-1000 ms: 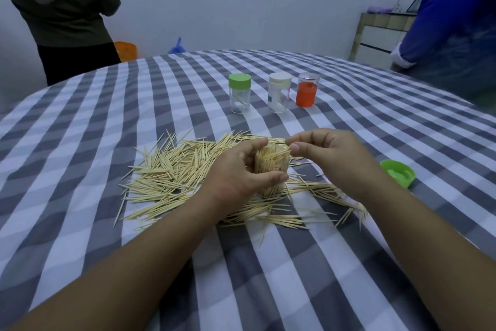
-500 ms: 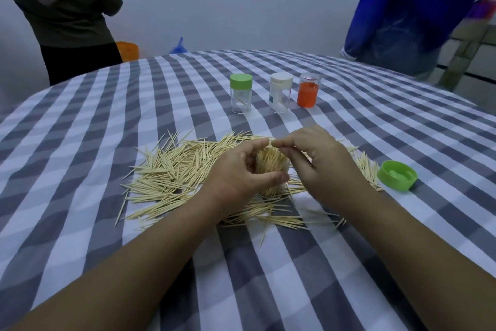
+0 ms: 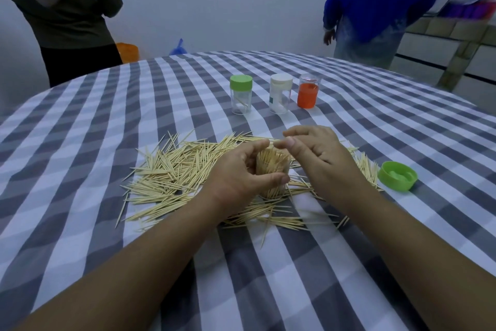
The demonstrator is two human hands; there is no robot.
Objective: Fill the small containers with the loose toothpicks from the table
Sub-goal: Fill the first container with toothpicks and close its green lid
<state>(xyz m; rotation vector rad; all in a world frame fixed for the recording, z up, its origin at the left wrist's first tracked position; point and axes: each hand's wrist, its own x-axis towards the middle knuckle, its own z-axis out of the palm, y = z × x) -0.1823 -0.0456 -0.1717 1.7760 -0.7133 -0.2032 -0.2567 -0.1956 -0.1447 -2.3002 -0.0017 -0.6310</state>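
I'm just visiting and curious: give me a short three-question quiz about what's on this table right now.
1. True or false: the left hand grips a container packed with toothpicks.
2. Which colour is the loose lid on the cloth? A red, B green, C white.
3. How many small containers stand in the far row, beginning with the green-capped one?

Key: 1 true; 2 B; 3 three.

A round table under a grey-and-white checked cloth (image 3: 134, 121) carries everything. Toward its far edge three small clear plastic containers stand in a row: a green-lidded one (image 3: 241, 94), a white-lidded one (image 3: 280, 93), and one with orange inside (image 3: 308, 91). Loose wooden toothpicks (image 3: 171, 169) sprawl mid-table around a toothpick-packed clear container (image 3: 272, 169). A loose green plastic lid (image 3: 397, 175) lies toward the right edge.
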